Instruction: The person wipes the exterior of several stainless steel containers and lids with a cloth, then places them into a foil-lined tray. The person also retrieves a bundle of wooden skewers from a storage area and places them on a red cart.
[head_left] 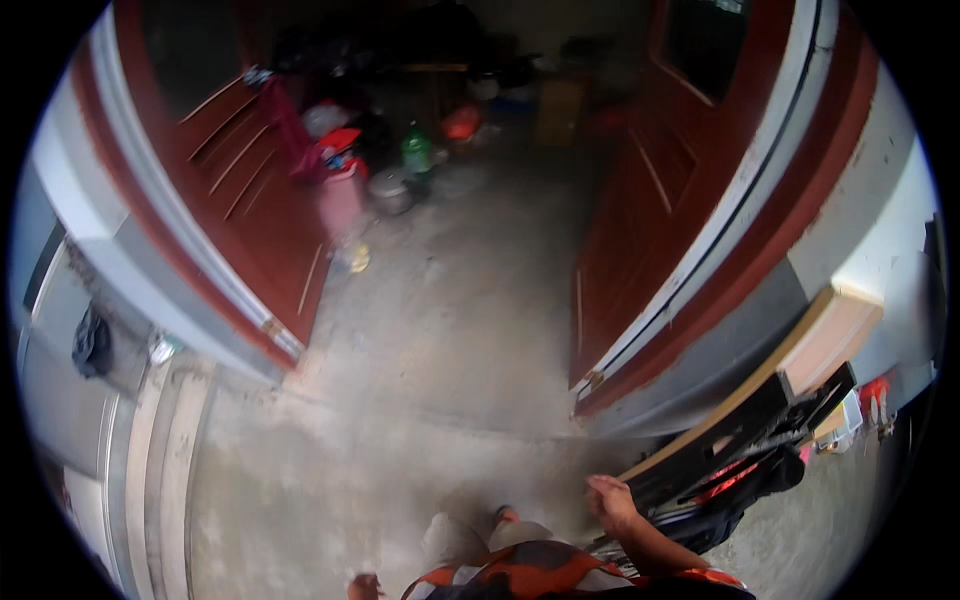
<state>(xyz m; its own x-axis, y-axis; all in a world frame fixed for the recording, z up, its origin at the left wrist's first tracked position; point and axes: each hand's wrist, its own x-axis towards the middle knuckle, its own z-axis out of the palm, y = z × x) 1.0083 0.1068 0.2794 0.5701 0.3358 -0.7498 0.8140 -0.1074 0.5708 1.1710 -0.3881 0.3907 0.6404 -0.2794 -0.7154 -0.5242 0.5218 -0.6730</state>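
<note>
My right hand [608,500] hangs in front of me at the lower middle right, its fingers loosely curled with nothing seen in them. It is nearest to a long wooden-topped piece of furniture with dark sides [735,425], and I see no contact between them. Only part of my left hand [365,587] shows at the lower edge; it is blurred, and its fingers are hard to read. Ahead stands a doorway with a red-brown left door leaf [235,160] and a red-brown right door leaf [645,200], both swung inward.
Concrete floor [450,320] runs through the doorway. Inside, along the left, are a pink bin [342,205], a lidded metal pot [390,190], a green bottle [416,148] and a red bag [462,122]. A cardboard box [560,110] stands farther back. Long pale boards [165,470] lie at left.
</note>
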